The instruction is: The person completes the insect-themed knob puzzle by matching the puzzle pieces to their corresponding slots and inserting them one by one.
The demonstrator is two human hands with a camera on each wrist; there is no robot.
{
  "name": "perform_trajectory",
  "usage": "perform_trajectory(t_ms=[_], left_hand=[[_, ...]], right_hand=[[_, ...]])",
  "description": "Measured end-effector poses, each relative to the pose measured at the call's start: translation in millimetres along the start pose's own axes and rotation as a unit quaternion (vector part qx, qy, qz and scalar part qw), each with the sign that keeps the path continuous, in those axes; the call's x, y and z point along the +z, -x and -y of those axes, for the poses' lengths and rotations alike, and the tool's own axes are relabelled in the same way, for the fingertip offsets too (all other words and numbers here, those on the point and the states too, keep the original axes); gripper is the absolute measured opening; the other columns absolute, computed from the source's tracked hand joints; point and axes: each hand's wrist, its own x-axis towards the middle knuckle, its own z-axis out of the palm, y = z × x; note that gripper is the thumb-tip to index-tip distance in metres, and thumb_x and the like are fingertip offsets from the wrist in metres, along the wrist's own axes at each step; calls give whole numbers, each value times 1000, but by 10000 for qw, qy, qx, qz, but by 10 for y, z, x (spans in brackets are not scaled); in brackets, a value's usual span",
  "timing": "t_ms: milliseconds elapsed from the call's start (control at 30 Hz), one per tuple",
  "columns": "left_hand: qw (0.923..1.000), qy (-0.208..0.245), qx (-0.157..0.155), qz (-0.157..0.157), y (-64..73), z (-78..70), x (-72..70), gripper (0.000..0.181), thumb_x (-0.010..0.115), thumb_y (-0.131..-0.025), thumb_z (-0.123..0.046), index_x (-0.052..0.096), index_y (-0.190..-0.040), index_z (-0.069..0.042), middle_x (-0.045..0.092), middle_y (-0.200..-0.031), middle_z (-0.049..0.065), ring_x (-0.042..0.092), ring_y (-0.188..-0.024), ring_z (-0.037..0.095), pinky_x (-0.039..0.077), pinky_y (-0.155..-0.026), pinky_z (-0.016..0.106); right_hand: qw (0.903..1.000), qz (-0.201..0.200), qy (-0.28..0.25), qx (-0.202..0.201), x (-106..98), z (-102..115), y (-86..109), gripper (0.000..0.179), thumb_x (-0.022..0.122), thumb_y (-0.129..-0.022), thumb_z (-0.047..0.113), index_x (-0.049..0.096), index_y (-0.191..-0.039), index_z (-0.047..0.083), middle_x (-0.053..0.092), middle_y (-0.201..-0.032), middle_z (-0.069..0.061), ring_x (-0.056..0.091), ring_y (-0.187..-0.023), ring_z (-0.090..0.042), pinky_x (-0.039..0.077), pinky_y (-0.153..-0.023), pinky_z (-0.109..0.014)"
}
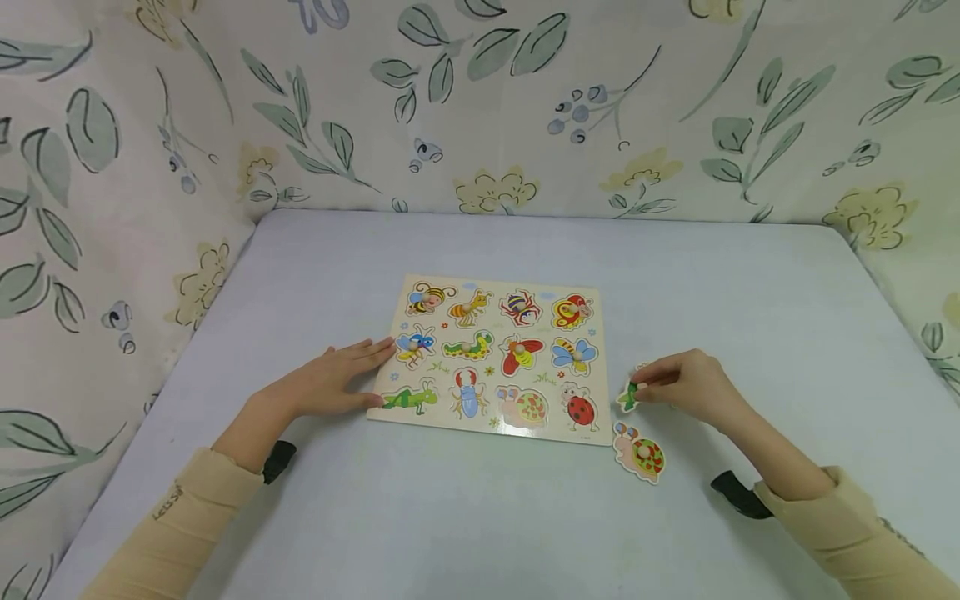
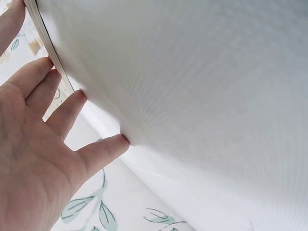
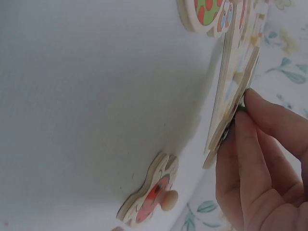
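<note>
My right hand [image 1: 686,385] pinches a green grasshopper puzzle piece [image 1: 627,398] just off the board's right side. Edge-on in the right wrist view, this wooden piece [image 3: 236,103] is tilted, its knob between thumb and fingers. With fingers spread and fairly straight, my left hand [image 1: 337,379] touches the left edge of the wooden insect puzzle board [image 1: 450,421]. A snail piece [image 1: 640,454] lies by the board's lower right corner. Another piece, a red ladybug with a knob [image 3: 156,195], lies on the table in the right wrist view; the head view does not clearly show it.
The board's upper rows hold knobbed pieces, such as a caterpillar [image 1: 468,345] and a spider [image 1: 521,308]. Its bottom row shows flat pictures, among them a stag beetle [image 1: 468,398]. A white cloth covers the table [image 1: 450,517]; floral fabric [image 1: 495,108] hangs behind it.
</note>
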Motion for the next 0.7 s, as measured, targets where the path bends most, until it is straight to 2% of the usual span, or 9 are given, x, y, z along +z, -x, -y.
perform_trajectory(t_ms=[267, 467, 700], left_hand=[[10000, -3, -19, 21, -9, 11, 2, 81, 64, -91, -47, 30, -153, -8, 26, -159, 9, 23, -143, 40, 16, -106, 72], [10000, 71, -48, 33, -7, 9, 5, 80, 64, -91, -47, 30, -153, -9, 25, -159, 8, 22, -144, 39, 15, -107, 71], [10000, 74, -52, 29, -5, 7, 5, 80, 64, -91, -46, 30, -153, -9, 25, -159, 8, 22, -144, 39, 15, -107, 72]], right_hand=[[9997, 164, -150, -133, 81, 63, -34, 19, 79, -80, 9, 76, -95, -1, 69, -109, -21, 63, -80, -19, 49, -61, -28], [9990, 269, -287, -204, 184, 176, -62, 16, 79, -79, 9, 77, -93, 2, 73, -91, -9, 59, -73, -14, 48, -59, -26], [9985, 337, -293, -315, 277, 229, -90, 13, 79, -78, 8, 76, -89, 2, 68, -75, 1, 58, -68, -14, 48, -58, -25]])
